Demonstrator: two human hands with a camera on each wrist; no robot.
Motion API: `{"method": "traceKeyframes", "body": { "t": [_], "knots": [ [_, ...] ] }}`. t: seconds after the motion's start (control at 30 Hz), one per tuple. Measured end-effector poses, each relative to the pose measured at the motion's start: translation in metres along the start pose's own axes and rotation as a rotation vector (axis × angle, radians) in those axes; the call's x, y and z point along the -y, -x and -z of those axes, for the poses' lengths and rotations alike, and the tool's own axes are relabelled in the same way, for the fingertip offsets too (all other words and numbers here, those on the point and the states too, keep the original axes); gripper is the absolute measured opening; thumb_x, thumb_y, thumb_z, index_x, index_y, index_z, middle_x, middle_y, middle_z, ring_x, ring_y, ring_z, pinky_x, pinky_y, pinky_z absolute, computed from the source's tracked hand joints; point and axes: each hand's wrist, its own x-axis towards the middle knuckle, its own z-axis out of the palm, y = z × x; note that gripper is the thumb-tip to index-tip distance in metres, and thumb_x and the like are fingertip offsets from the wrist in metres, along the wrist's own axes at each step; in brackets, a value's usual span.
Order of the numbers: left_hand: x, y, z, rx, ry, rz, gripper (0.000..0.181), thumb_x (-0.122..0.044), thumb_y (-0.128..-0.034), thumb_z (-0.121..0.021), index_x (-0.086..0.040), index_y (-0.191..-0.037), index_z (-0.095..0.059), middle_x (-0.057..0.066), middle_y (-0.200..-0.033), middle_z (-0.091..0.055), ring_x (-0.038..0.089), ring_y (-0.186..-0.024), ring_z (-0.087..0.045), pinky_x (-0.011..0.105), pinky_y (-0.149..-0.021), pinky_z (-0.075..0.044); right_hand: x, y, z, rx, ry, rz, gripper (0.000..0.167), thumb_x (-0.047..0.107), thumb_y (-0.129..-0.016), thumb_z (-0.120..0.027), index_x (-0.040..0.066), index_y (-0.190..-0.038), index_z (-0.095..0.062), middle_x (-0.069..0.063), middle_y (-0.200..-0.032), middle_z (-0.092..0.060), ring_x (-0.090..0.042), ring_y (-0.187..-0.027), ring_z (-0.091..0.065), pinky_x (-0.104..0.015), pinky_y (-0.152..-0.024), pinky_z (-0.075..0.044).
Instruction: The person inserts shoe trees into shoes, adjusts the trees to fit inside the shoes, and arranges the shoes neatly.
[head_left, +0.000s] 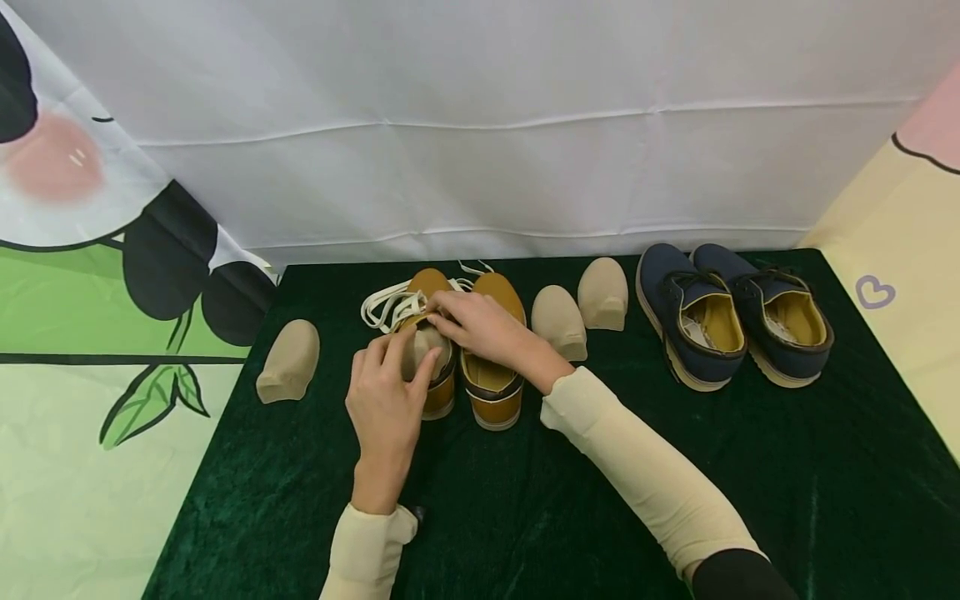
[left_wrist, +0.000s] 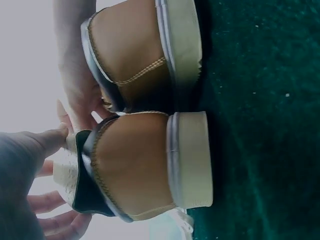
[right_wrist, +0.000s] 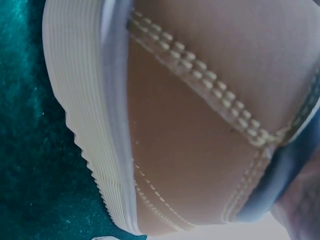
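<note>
The left hand (head_left: 384, 392) is bent around a beige, rounded, toe-shaped insert (head_left: 431, 342), thumb on one side and fingers on the other. The insert sits partly down in the opening of a tan leather shoe with a dark collar, contrast stitching and a thick cream sole (left_wrist: 135, 162), which stands upright near the middle of the worktop covered in dark green velvet (head_left: 562, 508). The right hand (head_left: 491, 329) reaches in from 4 o'clock, its thumb and fingertips pinching the front of that shoe's opening, just beside the bunched white flat laces (head_left: 408, 302) at 11 o'clock.

A matching tan leather shoe (head_left: 497, 400) stands close by at 3 o'clock, under the right forearm. One loose beige insert (head_left: 290, 358) lies at 9 o'clock; two more, a nearer (head_left: 559, 321) and a farther one (head_left: 603, 293), lie toward 2 o'clock. Well apart at 3 o'clock stand two navy lace-up shoes (head_left: 693, 310) (head_left: 780, 312); pale marks on their mustard insoles are too small to read.
</note>
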Motion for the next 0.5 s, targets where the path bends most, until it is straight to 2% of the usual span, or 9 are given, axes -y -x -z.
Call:
{"method": "traceKeyframes", "body": {
  "t": [0.2, 0.37, 0.5],
  "knots": [
    [0.003, 0.000, -0.003, 0.034, 0.017, 0.026, 0.048, -0.046, -0.0933, -0.077, -0.014, -0.129, -0.071, 0.015, -0.120, -0.071, 0.034, -0.104, -0.064, 0.051, -0.081, -0.058, -0.001, 0.000, 0.000, 0.000, 0.004, -0.003, 0.025, 0.028, -0.110, -0.054, 0.015, -0.129, -0.064, 0.001, -0.109, -0.070, -0.010, -0.086, -0.062, -0.030, -0.077, -0.052],
    [0.002, 0.000, 0.008, 0.105, 0.085, 0.061, 0.043, -0.034, -0.0956, -0.078, -0.015, -0.133, -0.069, 0.015, -0.126, -0.070, 0.035, -0.112, -0.063, 0.053, -0.092, -0.054, -0.001, 0.000, 0.000, -0.006, 0.001, 0.002, 0.025, 0.028, -0.110, -0.054, 0.016, -0.129, -0.064, 0.001, -0.109, -0.071, -0.010, -0.085, -0.062, -0.029, -0.075, -0.051],
    [0.000, 0.001, 0.017, 0.174, 0.137, 0.106, 0.049, -0.025, -0.0937, -0.080, -0.015, -0.139, -0.064, 0.015, -0.133, -0.066, 0.037, -0.120, -0.061, 0.056, -0.097, -0.051, -0.002, 0.000, -0.001, -0.006, 0.007, 0.000, 0.025, 0.029, -0.110, -0.054, 0.016, -0.129, -0.064, 0.001, -0.109, -0.071, -0.010, -0.084, -0.062, -0.027, -0.073, -0.051]
  ]
}}
